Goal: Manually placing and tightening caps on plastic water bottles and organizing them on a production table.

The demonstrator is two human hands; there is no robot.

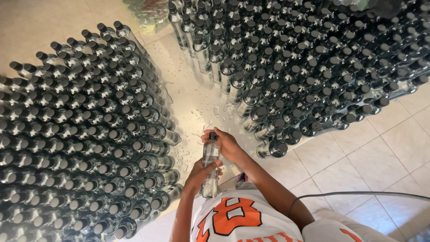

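While left hand (200,172) grips bottle (210,166) body, right hand (226,144) covers cap.

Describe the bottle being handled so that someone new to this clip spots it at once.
Two big blocks of dark-capped clear bottles stand on the wet tiled floor. In the gap between them, at bottom centre, is one clear bottle. It alone is lifted off the floor, with the left hand round its body and the right hand at its cap.
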